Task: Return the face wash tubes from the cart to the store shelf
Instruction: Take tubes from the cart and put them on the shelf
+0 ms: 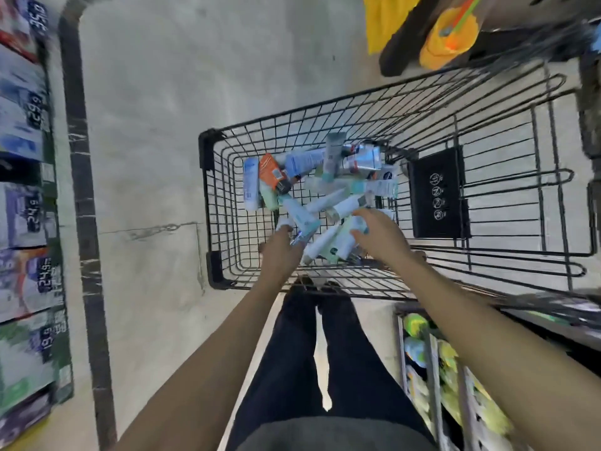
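Note:
A black wire cart (208, 157) stands on the floor in front of me. Several face wash tubes (325, 180) lie jumbled in its basket, mostly white and pale blue, one orange (271, 172). Both my hands reach down into the pile. My left hand (281, 252) has its fingers curled round a white and teal tube (300, 219). My right hand (379, 236) lies over white tubes (328, 244) near the basket's near side, fingers bent onto them; a firm grip cannot be made out. The view is blurred.
The store shelf (29, 222) with boxed goods and price tags runs down the left edge, a dark floor strip (81, 157) beside it. Another shelf with yellow-green packs (445, 369) is at lower right. An orange and yellow object (448, 37) sits beyond the cart.

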The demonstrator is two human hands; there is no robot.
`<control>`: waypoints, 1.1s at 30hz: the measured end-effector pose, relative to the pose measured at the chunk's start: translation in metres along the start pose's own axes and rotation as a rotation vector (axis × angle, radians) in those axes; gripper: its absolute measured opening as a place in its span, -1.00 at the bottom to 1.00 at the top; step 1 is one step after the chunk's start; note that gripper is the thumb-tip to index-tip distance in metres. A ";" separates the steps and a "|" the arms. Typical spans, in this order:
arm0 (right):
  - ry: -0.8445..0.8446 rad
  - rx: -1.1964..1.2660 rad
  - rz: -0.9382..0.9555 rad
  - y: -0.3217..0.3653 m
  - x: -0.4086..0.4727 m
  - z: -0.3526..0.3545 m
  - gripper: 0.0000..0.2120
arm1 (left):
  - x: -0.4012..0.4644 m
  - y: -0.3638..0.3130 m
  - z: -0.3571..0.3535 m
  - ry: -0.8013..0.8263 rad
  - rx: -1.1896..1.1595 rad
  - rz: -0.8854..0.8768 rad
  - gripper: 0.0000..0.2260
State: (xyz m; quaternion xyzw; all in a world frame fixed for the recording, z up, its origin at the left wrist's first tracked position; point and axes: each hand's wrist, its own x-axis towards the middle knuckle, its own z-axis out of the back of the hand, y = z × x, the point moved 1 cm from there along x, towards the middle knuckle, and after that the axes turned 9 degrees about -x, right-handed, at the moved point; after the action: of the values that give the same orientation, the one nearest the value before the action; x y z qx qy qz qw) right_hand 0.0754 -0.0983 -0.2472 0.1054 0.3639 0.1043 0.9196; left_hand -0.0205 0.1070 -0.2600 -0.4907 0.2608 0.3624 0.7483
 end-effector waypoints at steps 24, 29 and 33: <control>-0.035 -0.725 0.382 -0.066 0.205 -0.102 -0.55 | 0.182 0.028 -0.094 -0.301 -0.421 0.359 -0.52; -0.050 -0.737 0.485 -0.069 0.212 -0.094 -0.59 | 0.183 0.021 -0.098 -0.389 -0.631 0.460 -0.51; -0.037 -0.767 0.545 -0.069 0.213 -0.090 -0.60 | 0.183 0.027 -0.093 -0.373 -0.733 0.477 -0.72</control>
State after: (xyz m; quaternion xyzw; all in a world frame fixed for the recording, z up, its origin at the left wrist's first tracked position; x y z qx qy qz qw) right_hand 0.1729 -0.0969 -0.4682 -0.1482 0.2415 0.4671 0.8376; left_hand 0.0645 0.0803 -0.4464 -0.5753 0.0823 0.6743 0.4556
